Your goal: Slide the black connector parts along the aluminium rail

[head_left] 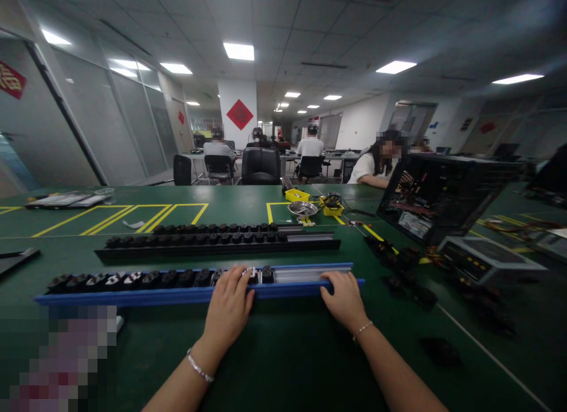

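A long blue power strip housing (283, 291) lies across the green table in front of me, with a row of mostly black socket modules (170, 278) along its left and middle. Toward its right end the silvery channel shows bare. My left hand (230, 305) is closed over the housing right of the middle, fingers across the modules and thumb at the front wall; a module (267, 274) sits just right of its fingertips. Near the right end, my right hand (344, 298) grips the housing, fingers over the top and thumb at the front. What lies beneath the fingers is hidden.
Behind lies a black housing (310, 245) with similar modules. To the right are an open computer case (447, 193), a power supply unit (487, 261) and loose black parts (410, 261). A metal bowl (303, 209) and yellow bins (297, 195) stand farther back. A co-worker (370, 166) sits across the table.
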A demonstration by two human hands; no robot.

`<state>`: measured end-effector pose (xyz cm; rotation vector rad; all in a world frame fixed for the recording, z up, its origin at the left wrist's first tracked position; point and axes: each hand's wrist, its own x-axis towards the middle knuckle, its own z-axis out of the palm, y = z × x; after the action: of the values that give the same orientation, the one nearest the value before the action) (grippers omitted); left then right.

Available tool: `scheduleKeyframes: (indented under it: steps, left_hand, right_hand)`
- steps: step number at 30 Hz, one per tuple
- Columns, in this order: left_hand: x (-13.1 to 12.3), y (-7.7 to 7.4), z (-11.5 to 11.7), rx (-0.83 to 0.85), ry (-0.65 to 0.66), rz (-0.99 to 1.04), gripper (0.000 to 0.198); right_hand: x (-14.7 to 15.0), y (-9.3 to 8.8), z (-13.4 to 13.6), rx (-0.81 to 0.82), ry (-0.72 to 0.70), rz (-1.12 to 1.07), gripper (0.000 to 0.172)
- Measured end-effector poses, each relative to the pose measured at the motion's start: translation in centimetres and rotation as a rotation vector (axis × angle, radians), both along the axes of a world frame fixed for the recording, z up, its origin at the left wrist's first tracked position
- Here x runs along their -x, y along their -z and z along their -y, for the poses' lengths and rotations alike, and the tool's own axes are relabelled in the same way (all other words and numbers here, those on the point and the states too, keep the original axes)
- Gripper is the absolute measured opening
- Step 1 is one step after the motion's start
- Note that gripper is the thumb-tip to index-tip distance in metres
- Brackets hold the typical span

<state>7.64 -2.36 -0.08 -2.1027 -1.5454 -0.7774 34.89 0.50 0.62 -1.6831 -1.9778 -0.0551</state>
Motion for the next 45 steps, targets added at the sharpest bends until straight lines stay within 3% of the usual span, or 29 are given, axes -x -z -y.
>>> scheduleKeyframes:
  steps: [3,6,11,32,45]
  left_hand:
    - [1.9,1.0,-0.5,-0.013,-0.09,-0.007,0.047]
    - [2.3,1.7,-1.0,0.024,-0.121,-0.023,0.05]
    - [2.0,1.6,-1.7,0.046,-0.129,-0.011,0.052]
    - [2.5,2.0,-2.2,0.071,-0.221,0.094,0.048]
    - [2.8,2.6,-0.8,0.078,-0.187,0.102,0.057]
  right_hand:
    - [4.0,-0.3,0.2,-0.019,-0.074,-0.078,0.027]
    - [8.9,-0.4,-0.1,-0.029,-0.14,-0.139,0.034]
    - [13.5,-0.4,-1.2,-0.02,-0.002,-0.183,0.034]
    - [15.8,-0.1,-2.9,0.001,-0.026,-0.185,0.036]
    - [16.5,-0.4,-2.7,0.015,0.019,-0.114,0.035]
